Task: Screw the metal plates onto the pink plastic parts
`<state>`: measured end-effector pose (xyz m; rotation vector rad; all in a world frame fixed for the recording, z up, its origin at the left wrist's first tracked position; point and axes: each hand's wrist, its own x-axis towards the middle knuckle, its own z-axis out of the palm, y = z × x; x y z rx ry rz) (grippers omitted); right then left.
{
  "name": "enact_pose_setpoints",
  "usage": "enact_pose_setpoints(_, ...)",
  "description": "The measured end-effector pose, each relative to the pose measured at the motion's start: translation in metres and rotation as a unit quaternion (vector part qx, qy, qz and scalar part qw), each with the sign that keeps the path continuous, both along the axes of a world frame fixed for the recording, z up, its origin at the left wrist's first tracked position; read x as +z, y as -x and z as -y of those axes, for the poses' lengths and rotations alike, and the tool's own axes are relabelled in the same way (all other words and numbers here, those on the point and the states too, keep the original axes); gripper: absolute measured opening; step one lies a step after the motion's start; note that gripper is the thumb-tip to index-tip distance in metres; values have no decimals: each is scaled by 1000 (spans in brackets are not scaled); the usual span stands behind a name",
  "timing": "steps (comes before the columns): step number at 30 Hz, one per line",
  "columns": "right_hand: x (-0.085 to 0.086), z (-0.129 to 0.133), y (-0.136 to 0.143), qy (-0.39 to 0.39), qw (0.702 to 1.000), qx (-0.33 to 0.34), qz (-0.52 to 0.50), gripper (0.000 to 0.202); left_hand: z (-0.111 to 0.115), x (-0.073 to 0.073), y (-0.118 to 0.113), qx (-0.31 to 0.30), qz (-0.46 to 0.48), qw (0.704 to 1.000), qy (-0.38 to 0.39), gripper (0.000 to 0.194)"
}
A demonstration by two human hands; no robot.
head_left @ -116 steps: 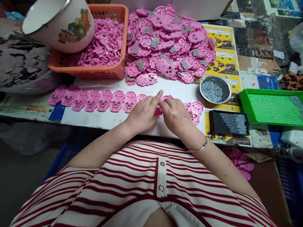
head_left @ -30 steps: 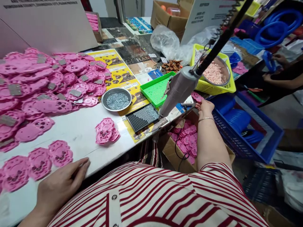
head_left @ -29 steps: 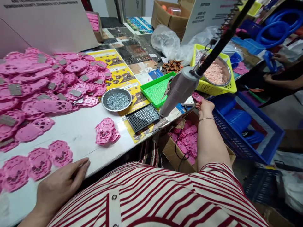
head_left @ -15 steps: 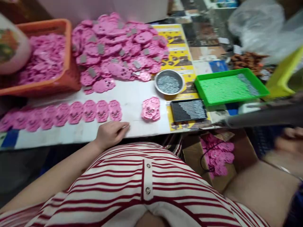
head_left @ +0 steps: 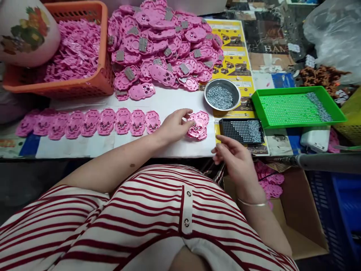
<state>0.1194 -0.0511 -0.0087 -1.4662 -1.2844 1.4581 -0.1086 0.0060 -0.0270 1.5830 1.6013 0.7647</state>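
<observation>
A small pink plastic casing (head_left: 198, 126), perhaps stacked on another, lies on the white sheet in front of me. My left hand (head_left: 177, 127) reaches its left edge, thumb and fingers apart; its fingertips touch or nearly touch the casing. My right hand (head_left: 235, 156) hovers by the table's front edge, fingers loosely bent and apart, with nothing visible in them. Just beyond it is a black perforated tray (head_left: 239, 131) with small metal screws on it. A metal bowl (head_left: 222, 94) of the same kind of screws stands behind the casing.
Pink casings overlap in a row (head_left: 105, 121) to the left. Behind them are a big heap of casings (head_left: 160, 49) and an orange basket (head_left: 108, 71) of pink parts. A green tray (head_left: 293, 107) sits at right. Below the edge stands a cardboard box (head_left: 301, 214) containing pink casings.
My left hand has moved right from the table edge to the pink casing, its fingers opening. My right hand has come from the far right, beside the box, up to the table edge.
</observation>
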Motion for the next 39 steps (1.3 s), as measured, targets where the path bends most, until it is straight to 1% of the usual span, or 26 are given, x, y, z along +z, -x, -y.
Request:
enact_pose_setpoints(3, -21, -20, 24, 20, 1000, -3, -8, 64, -5, 3, -2, 18, 0, 999, 28, 38)
enact_pose_setpoints(6, -27, -29, 34, 37, 999, 11, -13, 65, -6, 2, -2, 17, 11, 999, 35, 35)
enact_pose_setpoints(9, -27, -31, 39, 42, 999, 28, -13, 63, -6, 1, -3, 15, 20, 999, 38, 35)
enact_pose_setpoints(13, -28, -30, 43, 31, 999, 44, -5, 67, -5, 2, -3, 22, 29, 999, 36, 36)
enact_pose_setpoints(20, -23, -31, 52, -9, 997, 67, 31, 78, 0, 3, 0, 65, 110, 991, 32, 37)
enact_pose_setpoints(27, -21, -30, 69, -32, 990, 119, 65, 83, 10, 1, 18, 110, 203, 972, 39, 43)
enact_pose_setpoints(31, -19, -26, 82, -39, 985, 152, 75, 81, 23, 1, 32, 135, 239, 961, 28, 43)
enact_pose_setpoints(33, -18, -25, 85, -48, 982, 160, 82, 79, 30, 0, 38, 150, 245, 958, 24, 43)
enact_pose_setpoints(34, -17, -25, 84, -55, 982, 157, 89, 77, 33, -3, 41, 157, 247, 956, 25, 43)
enact_pose_setpoints(36, -16, -27, 78, -76, 982, 128, 113, 69, 38, -9, 45, 168, 244, 955, 26, 44)
enact_pose_setpoints(39, -15, -36, 60, -116, 977, 59, 171, 57, 41, -21, 48, 168, 186, 968, 26, 40)
